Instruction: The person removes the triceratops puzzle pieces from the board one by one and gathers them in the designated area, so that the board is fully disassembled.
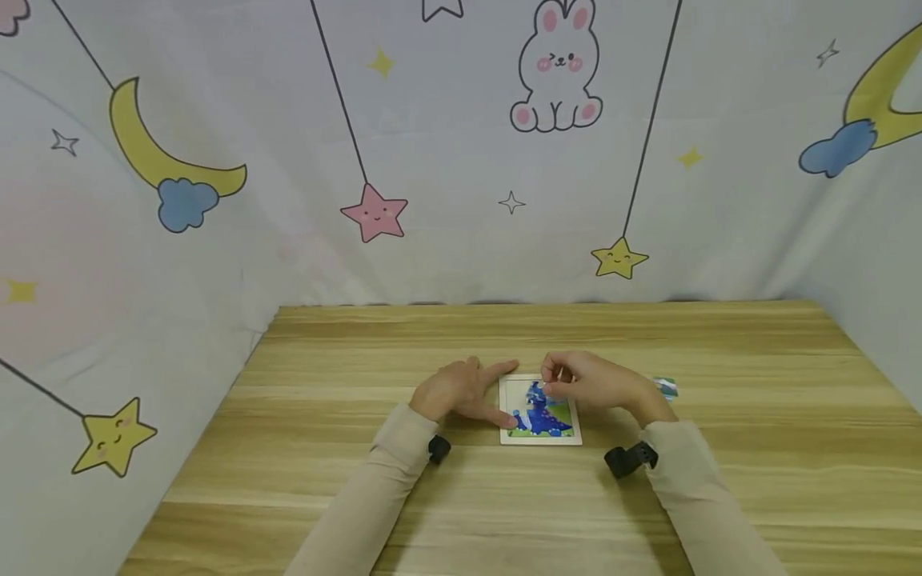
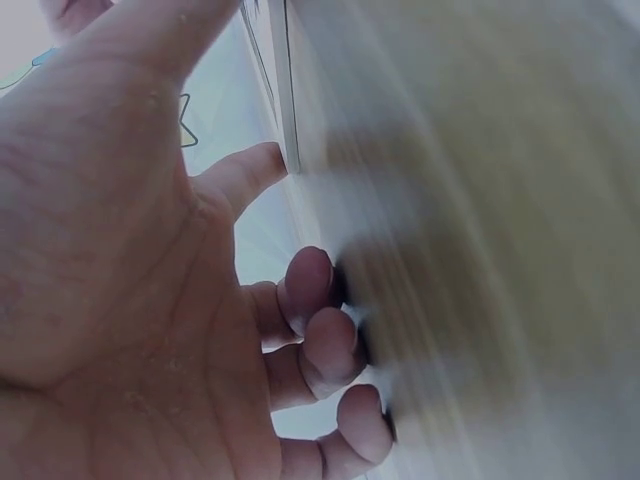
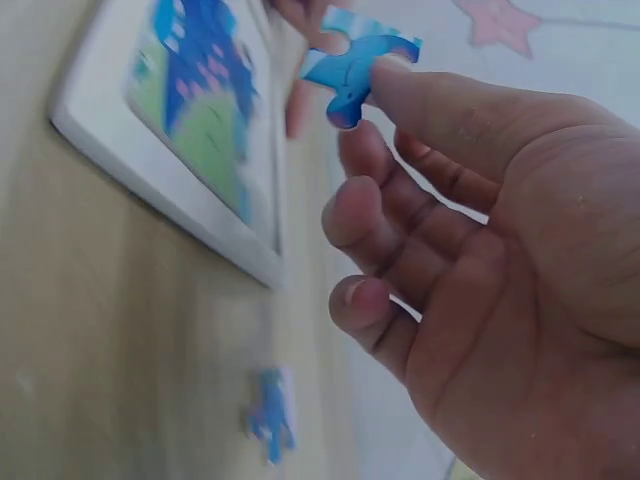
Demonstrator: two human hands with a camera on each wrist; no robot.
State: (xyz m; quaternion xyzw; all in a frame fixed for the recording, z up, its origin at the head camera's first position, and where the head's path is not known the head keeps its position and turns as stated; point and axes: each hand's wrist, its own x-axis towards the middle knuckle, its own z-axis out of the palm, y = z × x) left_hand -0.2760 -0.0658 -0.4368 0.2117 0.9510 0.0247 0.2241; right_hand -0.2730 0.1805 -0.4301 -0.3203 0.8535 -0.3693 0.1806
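A square jigsaw tray (image 1: 542, 441) with a pale border lies on the table, partly filled with a blue dinosaur picture. My left hand (image 1: 455, 390) touches its left side: the thumb rests at the lower left, while the extended index finger reaches the upper left corner. In the left wrist view its other fingers bend down to the tabletop. Above the tray's upper right part, my right hand (image 1: 594, 379) pinches a blue puzzle piece (image 3: 360, 65) between thumb and index finger. The remaining right fingers curl loosely, holding nothing.
A loose puzzle piece (image 1: 665, 389) lies on the wooden table (image 1: 346, 352), right of the tray and behind the right wrist. A blue piece (image 3: 270, 415) also shows beside the tray in the right wrist view. A printed cloth (image 1: 461, 264) hangs behind the table.
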